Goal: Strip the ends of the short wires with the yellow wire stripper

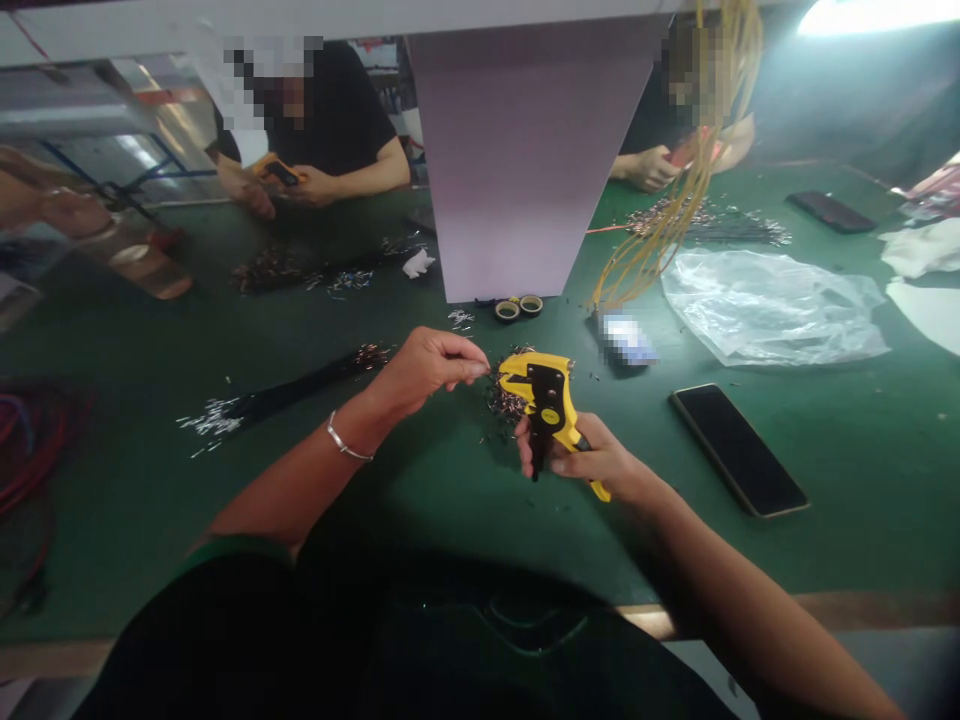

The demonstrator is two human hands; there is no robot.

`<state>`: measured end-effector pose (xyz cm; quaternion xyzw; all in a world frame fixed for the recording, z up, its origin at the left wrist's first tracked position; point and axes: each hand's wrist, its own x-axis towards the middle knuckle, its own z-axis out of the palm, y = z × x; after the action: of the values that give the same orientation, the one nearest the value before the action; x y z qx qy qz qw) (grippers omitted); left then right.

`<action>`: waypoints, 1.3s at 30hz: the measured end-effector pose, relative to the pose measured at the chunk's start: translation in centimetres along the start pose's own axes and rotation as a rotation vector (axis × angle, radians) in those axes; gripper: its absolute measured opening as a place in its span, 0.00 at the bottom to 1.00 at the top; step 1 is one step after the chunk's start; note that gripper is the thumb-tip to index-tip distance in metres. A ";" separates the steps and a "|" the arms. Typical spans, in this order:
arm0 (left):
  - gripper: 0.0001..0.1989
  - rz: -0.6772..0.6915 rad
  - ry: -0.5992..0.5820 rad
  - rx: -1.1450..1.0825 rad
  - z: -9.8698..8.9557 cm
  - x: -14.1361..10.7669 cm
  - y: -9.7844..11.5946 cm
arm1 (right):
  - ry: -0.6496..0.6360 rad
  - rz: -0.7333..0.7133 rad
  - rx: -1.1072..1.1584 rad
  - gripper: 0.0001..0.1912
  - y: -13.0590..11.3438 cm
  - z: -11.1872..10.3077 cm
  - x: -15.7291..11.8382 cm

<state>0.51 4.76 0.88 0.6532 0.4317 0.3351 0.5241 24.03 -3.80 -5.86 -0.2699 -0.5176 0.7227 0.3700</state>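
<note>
My right hand [589, 450] is wrapped around the handles of a yellow and black wire stripper [551, 395], its jaws pointing up and to the left. Thumb and forefinger of my left hand [442, 365] pinch a thin dark wire, of which only a tiny tip shows close to the jaws. Beneath the tool lies a pile of short wire offcuts [508, 400], partly hidden by it. A bundle of black wires [292, 388] stretches across the green table to the left, passing behind my left wrist, with bright bare or tipped ends at its far left.
Two tape rolls [508, 312] sit at the foot of a pale upright panel [517, 170]. To the right are a phone [739, 450], a clear plastic bag [776, 305] and hanging yellow wires [660, 235]. Red cables [34, 450] lie left. Two people work across the table.
</note>
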 end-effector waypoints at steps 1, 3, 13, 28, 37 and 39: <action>0.02 -0.001 -0.007 -0.007 0.0 0.0 0.0 | -0.005 -0.001 -0.004 0.22 0.0 0.0 0.0; 0.02 -0.005 -0.024 -0.018 0.0 0.0 -0.1 | -0.005 -0.001 -0.011 0.22 0.0 0.0 -0.1; 0.02 -0.020 -0.051 -0.036 0.3 -0.2 -0.1 | 0.007 0.008 -0.021 0.21 -0.1 0.4 -0.3; 0.02 -0.065 -0.047 -0.025 0.3 -0.2 0.1 | 0.044 0.031 0.052 0.18 -0.1 0.6 -0.4; 0.01 -0.018 -0.067 -0.015 0.0 0.0 -0.3 | 0.051 0.061 0.032 0.14 -0.3 1.1 -0.5; 0.02 -0.005 -0.070 -0.004 0.0 0.0 -0.4 | 0.058 0.058 0.036 0.13 -0.3 1.1 -0.5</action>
<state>0.40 4.81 0.47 0.6625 0.4141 0.3114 0.5410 23.52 -4.74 -5.22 -0.2990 -0.4854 0.7342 0.3687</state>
